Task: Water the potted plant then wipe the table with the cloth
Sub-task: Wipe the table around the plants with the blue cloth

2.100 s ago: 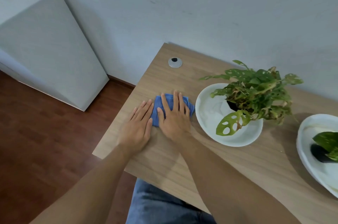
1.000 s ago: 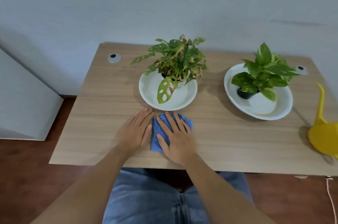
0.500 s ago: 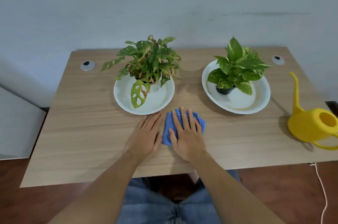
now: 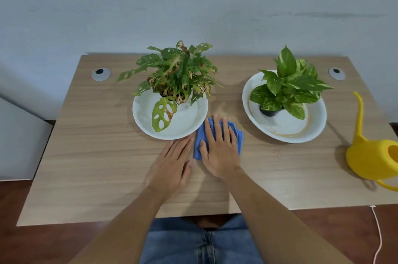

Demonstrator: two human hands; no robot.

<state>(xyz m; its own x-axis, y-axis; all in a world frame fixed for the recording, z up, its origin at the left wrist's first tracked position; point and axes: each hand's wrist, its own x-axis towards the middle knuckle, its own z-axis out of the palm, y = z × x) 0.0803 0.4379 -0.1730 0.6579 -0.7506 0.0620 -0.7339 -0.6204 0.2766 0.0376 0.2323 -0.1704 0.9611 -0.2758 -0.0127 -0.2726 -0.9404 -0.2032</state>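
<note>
On table [image 4: 97,156] | right hand [image 4: 219,151] flat, hiding most of cloth [image 4: 199,141] | left hand [image 4: 172,166] flat, no grip.

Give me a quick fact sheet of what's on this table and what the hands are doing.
surface: wooden table
cloth: blue cloth, flat between the two dishes
right hand: pressed flat on the cloth
left hand: flat on the table beside the cloth
left plant: holey-leaf plant in a white dish
right plant: pothos in a white dish
watering can: yellow, standing far right
</note>
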